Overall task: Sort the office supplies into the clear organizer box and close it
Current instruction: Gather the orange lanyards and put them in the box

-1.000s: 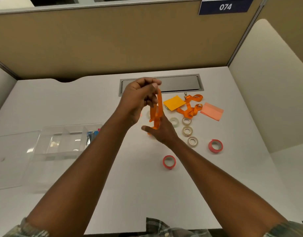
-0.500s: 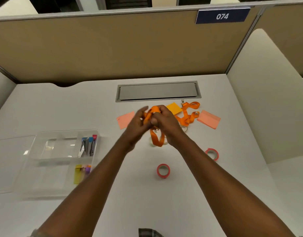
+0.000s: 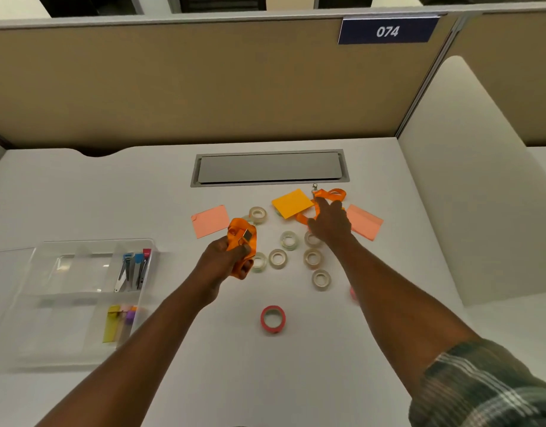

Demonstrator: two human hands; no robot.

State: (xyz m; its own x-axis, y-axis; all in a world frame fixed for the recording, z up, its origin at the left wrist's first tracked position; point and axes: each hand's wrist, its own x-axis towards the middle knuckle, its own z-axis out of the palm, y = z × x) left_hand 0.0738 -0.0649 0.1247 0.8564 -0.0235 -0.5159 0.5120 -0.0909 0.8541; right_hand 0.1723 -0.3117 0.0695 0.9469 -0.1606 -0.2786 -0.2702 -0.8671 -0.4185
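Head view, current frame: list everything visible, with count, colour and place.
organizer box: one, clear, lid open, desk's left
small tools: several, blue and red tops, box's far right compartment
strips: several, yellow, pink, purple, nearer compartment
clear tape rolls: at least seven, mid-desk
red tape roll: one, nearest
pink notes: two, flanking the rolls
orange note: one, far centre
bundled lanyard: one, orange, in left hand
loose lanyard: one, orange, beside orange note
hatch: one, grey, far centre
sign: one, blue, "074", partition
left hand: grips bundled lanyard
right hand: touches loose lanyard
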